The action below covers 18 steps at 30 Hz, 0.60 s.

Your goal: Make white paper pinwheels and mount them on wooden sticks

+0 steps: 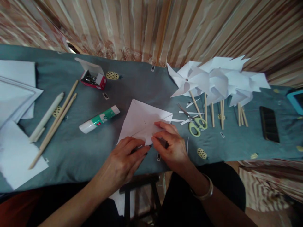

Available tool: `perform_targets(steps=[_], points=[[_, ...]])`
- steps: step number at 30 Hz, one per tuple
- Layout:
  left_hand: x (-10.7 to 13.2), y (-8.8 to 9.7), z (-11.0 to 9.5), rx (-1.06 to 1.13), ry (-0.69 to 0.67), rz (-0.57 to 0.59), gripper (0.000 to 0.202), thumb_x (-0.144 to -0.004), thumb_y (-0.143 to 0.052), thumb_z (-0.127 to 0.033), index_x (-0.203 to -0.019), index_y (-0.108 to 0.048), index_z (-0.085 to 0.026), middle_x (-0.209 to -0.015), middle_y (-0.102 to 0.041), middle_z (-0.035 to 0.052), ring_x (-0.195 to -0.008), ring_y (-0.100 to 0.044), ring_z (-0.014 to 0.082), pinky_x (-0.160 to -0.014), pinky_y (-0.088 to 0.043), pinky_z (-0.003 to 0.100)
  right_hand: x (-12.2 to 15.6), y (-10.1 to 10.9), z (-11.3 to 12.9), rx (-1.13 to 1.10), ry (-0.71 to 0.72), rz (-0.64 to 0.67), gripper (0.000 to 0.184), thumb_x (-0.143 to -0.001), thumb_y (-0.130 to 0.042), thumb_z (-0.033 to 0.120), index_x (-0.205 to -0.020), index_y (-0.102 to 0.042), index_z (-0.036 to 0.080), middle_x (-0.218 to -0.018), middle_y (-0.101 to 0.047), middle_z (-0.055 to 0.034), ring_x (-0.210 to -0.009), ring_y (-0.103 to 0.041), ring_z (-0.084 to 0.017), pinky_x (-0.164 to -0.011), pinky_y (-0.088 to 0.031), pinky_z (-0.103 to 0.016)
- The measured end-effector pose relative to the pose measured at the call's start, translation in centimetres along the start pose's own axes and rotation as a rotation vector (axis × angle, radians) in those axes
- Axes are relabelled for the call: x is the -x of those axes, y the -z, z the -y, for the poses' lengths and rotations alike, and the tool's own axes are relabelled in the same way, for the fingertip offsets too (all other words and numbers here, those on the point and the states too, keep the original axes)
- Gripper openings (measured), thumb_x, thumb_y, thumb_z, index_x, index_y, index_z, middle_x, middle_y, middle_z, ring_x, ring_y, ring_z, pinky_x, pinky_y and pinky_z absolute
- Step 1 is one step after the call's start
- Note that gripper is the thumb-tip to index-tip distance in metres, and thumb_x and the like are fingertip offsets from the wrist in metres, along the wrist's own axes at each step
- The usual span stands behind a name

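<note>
A white square of paper (142, 116) with crease lines lies on the cloth in front of me. My left hand (129, 154) is closed at its near left edge, fingertips pressed together on the paper. At the near right edge, my right hand (170, 142) pinches the paper between thumb and fingers. The two sets of fingertips almost meet at the near corner, which they partly hide. A glue stick (99, 119) with a green label lies left of the paper. Scissors (195, 124) with light green handles rest to its right, among thin paper strips (184, 121).
Several white paper pinwheels (217, 77) on wooden sticks (212, 115) lie at the back right. A phone (269, 124) is farther right. A red box of metal pins (93, 78) stands open at the back left. Wooden sticks (56, 126) and paper sheets (17, 151) are at left.
</note>
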State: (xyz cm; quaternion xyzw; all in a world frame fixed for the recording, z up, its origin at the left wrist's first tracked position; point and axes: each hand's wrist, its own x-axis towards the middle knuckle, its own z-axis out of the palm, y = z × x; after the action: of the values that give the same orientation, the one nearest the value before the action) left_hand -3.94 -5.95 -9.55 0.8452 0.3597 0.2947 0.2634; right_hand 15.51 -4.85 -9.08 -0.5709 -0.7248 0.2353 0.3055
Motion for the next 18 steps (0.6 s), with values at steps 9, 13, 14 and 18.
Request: perform_targets(steps=[9,13,14,18], points=[[0.07,-0.2,-0.13,-0.029,-0.013,-0.008,0.025,-0.089,-0.054,-0.008,-0.113,-0.061,-0.012,-0.096,-0.063,0.0086,-0.089,-0.057,0.0187,-0.077,-0.052,0.035,-0.13,-0.14,0.09,0.037,0.008,-0.018,0.007,-0.084,-0.062,0.019,-0.08,-0.068,0.02,-0.115,-0.066,-0.0086,-0.111,-0.058,-0.022,-0.096,-0.048,-0.042],[0.09,-0.2,-0.12,-0.001,0.013,0.018,0.025,-0.09,-0.053,-0.009,-0.114,-0.06,-0.012,-0.097,-0.063,0.0084,-0.091,-0.056,0.0185,-0.079,-0.052,0.035,-0.14,-0.18,0.17,0.045,0.011,-0.033,0.008,-0.083,-0.061,0.018,-0.078,-0.067,0.02,-0.113,-0.067,-0.0087,-0.11,-0.058,-0.023,-0.095,-0.048,-0.043],[0.13,-0.18,-0.09,0.01,0.022,0.022,0.026,-0.09,-0.053,-0.009,-0.115,-0.06,-0.012,-0.099,-0.063,0.0084,-0.093,-0.056,0.0185,-0.08,-0.052,0.035,-0.14,-0.19,0.2,0.045,0.012,-0.036,0.008,-0.083,-0.061,0.018,-0.078,-0.067,0.02,-0.113,-0.067,-0.0087,-0.109,-0.058,-0.023,-0.095,-0.048,-0.043],[0.26,-0.13,0.04,0.039,0.047,0.017,0.028,-0.091,-0.052,-0.01,-0.118,-0.059,-0.013,-0.106,-0.062,0.0097,-0.098,-0.056,0.019,-0.084,-0.051,0.036,-0.12,-0.18,0.28,0.043,0.017,-0.043,0.008,-0.083,-0.061,0.018,-0.078,-0.067,0.02,-0.113,-0.067,-0.0086,-0.109,-0.059,-0.022,-0.095,-0.048,-0.042]])
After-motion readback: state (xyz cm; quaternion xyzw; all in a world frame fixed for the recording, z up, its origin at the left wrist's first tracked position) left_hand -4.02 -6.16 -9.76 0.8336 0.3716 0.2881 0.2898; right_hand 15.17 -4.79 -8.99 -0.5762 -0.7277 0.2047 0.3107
